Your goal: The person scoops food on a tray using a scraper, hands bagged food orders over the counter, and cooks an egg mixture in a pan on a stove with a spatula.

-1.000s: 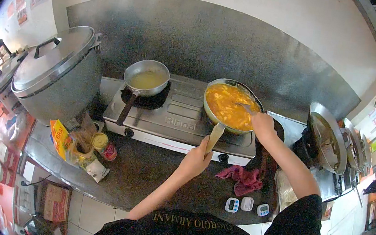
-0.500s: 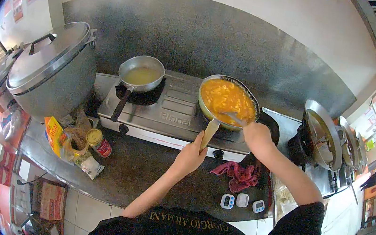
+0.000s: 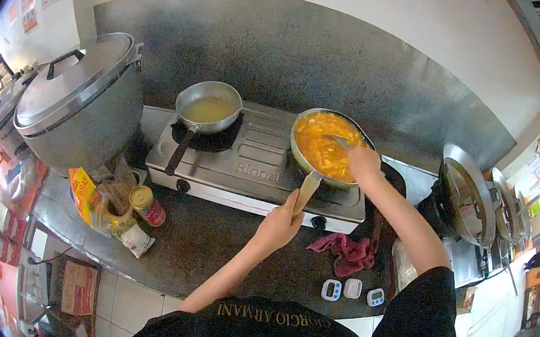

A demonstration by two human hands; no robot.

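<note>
My left hand (image 3: 278, 227) is wrapped round the pale handle (image 3: 308, 190) of a frying pan on the right burner. The frying pan (image 3: 294, 151) holds an orange, soupy food (image 3: 322, 134) with yellowish pieces in it. My right hand (image 3: 364, 166) is closed over the pan's right side, gripping a grey spatula (image 3: 338, 140) whose blade dips into the food; its handle is hidden by the hand. On the left burner stands a saucepan (image 3: 188, 93) of pale yellowish liquid, its dark handle pointing toward me.
The two-burner stove (image 3: 262, 147) sits on a dark counter (image 3: 205, 248). A large lidded pot (image 3: 90, 111) stands left, near a can (image 3: 148, 205) and a yellow packet (image 3: 84, 193). In front lie a red cloth (image 3: 349, 254) and small timers (image 3: 331, 289). Large pans (image 3: 468, 194) stand at right.
My right hand and the spatula have moved farther back over the pan, away from its front right edge. My left hand keeps its hold on the handle. The view has shifted slightly.
</note>
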